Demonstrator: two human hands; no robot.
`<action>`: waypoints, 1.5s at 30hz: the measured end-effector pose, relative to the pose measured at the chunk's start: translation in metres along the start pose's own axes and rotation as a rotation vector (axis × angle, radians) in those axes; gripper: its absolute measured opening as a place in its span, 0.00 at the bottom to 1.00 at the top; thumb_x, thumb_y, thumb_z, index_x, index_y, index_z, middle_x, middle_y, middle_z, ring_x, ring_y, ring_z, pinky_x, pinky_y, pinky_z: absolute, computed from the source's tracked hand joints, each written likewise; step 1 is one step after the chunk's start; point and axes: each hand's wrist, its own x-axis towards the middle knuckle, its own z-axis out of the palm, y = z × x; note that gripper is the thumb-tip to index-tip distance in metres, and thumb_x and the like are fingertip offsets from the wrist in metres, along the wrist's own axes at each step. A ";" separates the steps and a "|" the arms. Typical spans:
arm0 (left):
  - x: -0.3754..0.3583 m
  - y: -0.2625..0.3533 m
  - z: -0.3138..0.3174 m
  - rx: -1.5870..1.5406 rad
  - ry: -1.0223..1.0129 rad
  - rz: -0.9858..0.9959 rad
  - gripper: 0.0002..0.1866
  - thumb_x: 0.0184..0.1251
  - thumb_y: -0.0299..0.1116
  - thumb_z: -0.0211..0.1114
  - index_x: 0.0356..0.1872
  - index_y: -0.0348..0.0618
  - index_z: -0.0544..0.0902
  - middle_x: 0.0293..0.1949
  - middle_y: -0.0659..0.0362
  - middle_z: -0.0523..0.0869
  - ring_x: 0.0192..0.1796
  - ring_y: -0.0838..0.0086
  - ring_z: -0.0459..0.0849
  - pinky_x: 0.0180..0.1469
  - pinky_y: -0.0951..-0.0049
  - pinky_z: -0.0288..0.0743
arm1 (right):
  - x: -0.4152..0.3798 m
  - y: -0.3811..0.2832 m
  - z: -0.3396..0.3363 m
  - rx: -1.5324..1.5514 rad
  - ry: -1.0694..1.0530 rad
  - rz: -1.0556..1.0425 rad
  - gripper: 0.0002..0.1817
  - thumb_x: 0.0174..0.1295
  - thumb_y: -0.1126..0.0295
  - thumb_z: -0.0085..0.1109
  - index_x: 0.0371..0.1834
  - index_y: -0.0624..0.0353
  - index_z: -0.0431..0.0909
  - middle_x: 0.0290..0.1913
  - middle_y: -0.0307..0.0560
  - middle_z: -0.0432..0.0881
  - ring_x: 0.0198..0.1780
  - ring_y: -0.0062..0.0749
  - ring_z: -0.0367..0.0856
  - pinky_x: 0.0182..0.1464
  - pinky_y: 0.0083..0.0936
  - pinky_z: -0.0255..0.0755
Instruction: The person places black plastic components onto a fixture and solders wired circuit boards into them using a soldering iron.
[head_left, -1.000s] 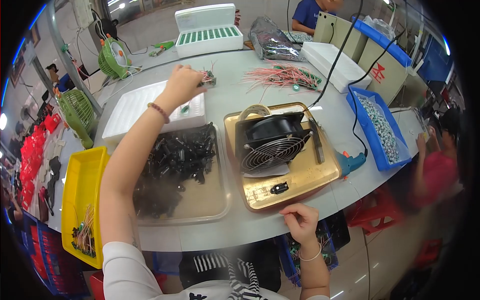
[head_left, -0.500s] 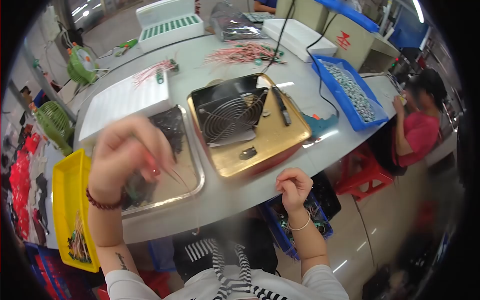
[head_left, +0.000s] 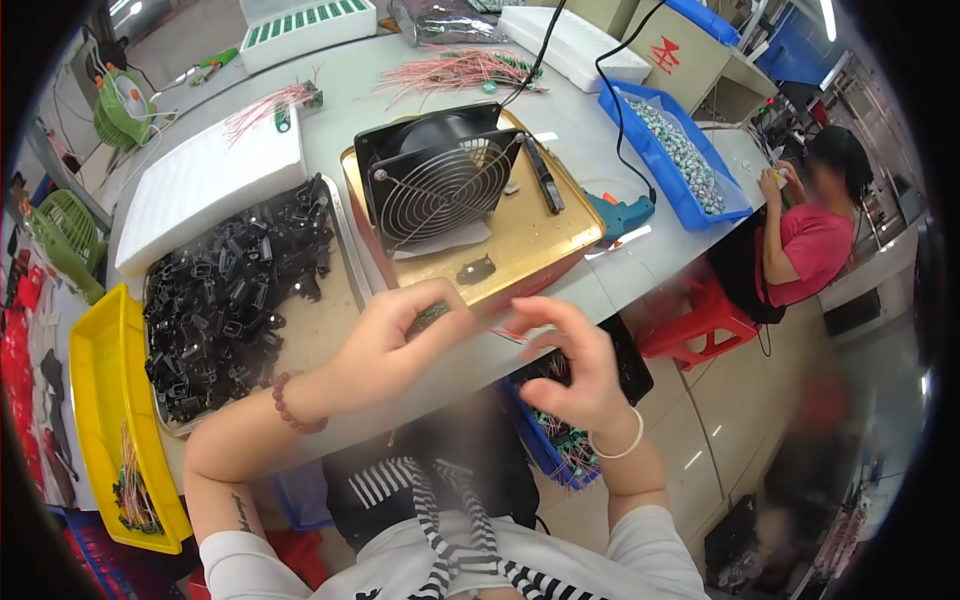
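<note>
My left hand (head_left: 405,340) is over the table's front edge, its fingers curled round a small greenish board (head_left: 432,316) that is mostly hidden by the hand. Thin red wires (head_left: 510,336) show in the gap towards my right hand (head_left: 572,365). That hand faces the left one, thumb and fingers curved but apart, with nothing seen gripped. Behind both hands, a black fan (head_left: 445,190) with a wire guard stands on a gold tin lid (head_left: 540,245). Left of them, a metal tray (head_left: 345,260) holds a pile of black plastic parts (head_left: 235,290).
A yellow bin (head_left: 95,380) with wired boards stands at left, beside white foam (head_left: 215,190). Pink-wired boards (head_left: 455,72) lie at the back. A blue tray (head_left: 725,215) of small parts and a blue-green tool (head_left: 625,215) are at right. A co-worker (head_left: 805,245) sits beyond.
My left hand has come down and right from above the metal tray, uncovering the black parts. My right hand has moved up slightly and its curled fingers have spread. The view has shifted a little.
</note>
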 end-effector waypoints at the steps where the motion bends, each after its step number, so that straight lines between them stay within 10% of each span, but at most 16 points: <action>1: -0.002 0.000 0.000 0.026 0.000 -0.027 0.10 0.70 0.35 0.55 0.33 0.38 0.75 0.27 0.66 0.77 0.31 0.88 0.70 0.29 0.84 0.63 | 0.002 0.002 0.010 0.056 -0.013 0.025 0.14 0.53 0.76 0.58 0.44 0.65 0.76 0.36 0.46 0.80 0.37 0.25 0.78 0.41 0.20 0.74; 10: -0.004 0.007 -0.003 0.206 0.087 0.107 0.06 0.65 0.30 0.59 0.31 0.38 0.76 0.16 0.66 0.72 0.17 0.88 0.64 0.18 0.82 0.54 | 0.022 0.016 0.018 0.455 -0.254 0.449 0.06 0.62 0.73 0.53 0.31 0.65 0.75 0.27 0.38 0.76 0.29 0.18 0.73 0.33 0.16 0.68; 45: 0.008 0.010 -0.010 0.389 0.171 0.178 0.04 0.50 0.25 0.64 0.25 0.36 0.79 0.22 0.57 0.82 0.21 0.77 0.79 0.23 0.78 0.70 | 0.032 0.032 0.028 -0.022 -0.027 0.022 0.07 0.46 0.81 0.64 0.29 0.65 0.78 0.26 0.41 0.81 0.26 0.20 0.80 0.29 0.16 0.72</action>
